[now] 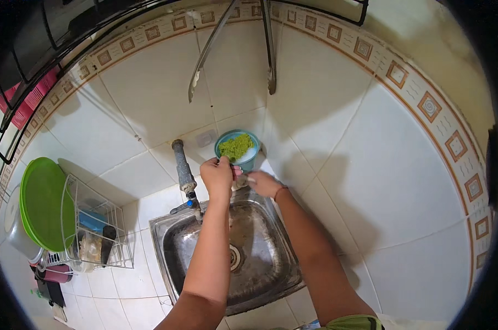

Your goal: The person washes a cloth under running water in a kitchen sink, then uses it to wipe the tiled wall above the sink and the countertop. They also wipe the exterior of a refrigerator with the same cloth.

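Note:
A teal plastic tub [249,165] stands in the tiled corner behind the steel sink [273,264]. In it lies a crumpled green scrubbing mesh [237,145], with something white [249,155] beside it. My left hand [217,177] is at the tub's near left side, fingers curled and thumb tip over the rim by the mesh; whether it grips anything is hidden. Low on the right, my right hand [266,184] is slightly blurred, its fingertips near a small pale brownish thing [241,181] on the sink's back edge. Its grip cannot be made out.
A grey pipe with a blue-marked tap [190,203] rises left of my left forearm. At the left, a white wire dish rack [119,231] holds a green plastic basin [47,206] and other ware. Metal tongs [269,53] hang overhead from a black wire rack [362,12].

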Demonstrator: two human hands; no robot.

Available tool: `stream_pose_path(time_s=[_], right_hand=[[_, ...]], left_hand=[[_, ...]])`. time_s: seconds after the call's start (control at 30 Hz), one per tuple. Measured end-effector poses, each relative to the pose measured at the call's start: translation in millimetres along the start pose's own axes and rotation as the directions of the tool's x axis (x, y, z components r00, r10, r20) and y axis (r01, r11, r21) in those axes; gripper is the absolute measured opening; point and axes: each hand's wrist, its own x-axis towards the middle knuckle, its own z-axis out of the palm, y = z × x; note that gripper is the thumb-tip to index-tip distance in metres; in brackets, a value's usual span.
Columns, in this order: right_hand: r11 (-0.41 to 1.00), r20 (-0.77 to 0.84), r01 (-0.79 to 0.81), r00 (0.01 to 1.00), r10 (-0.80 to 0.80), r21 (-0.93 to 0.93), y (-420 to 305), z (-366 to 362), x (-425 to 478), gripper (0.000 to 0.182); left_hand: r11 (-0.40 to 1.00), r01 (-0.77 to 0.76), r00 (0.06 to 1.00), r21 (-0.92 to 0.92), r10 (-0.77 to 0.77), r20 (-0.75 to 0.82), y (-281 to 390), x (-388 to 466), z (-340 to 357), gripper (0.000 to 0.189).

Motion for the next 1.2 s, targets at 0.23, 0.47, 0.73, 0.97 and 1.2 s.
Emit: stream_pose_path(time_s=[0.23, 0.47, 0.73, 0.97, 1.2], right_hand=[[0.96, -0.603, -0.278, 0.77, 0.209, -0.021, -31.3, -5.0, -0.3, 0.042], [0.886, -0.669, -0.451, 0.625, 0.402, 0.11, -11.7, 53.3, 55.1, 0.04], [0.886, -0.544, -0.138, 0.745, 0.387, 0.442, -37.1, 112.4, 44.9, 0.035], [0.958, -0.475, -0.113, 0.849, 0.231, 0.263, -56.4, 116.8, 25.0, 0.035], [0.985, -0.259, 0.005, 0.965, 0.041, 0.174, -78.7, 115.6, -13.5, 0.034]], left_hand=[[0.998, -0.036, 0.999, 0.047, 0.034, 0.04, 12.7, -8.9, 2.7, 0.022], [0.997, -0.045, 0.996, 0.065, 0.039, 0.083, 17.6, -6.0, 7.5, 0.021], [0.995, -0.015, 0.995, 0.103, 0.005, 0.097, -0.5, -7.6, 29.4, 0.021], [0.974, 0.0, 0.989, 0.227, -0.033, 0.146, -42.2, 2.7, 34.2, 0.023], [0.977, 0.055, 0.991, 0.207, -0.078, 0.105, -95.9, 34.4, 36.7, 0.022]])
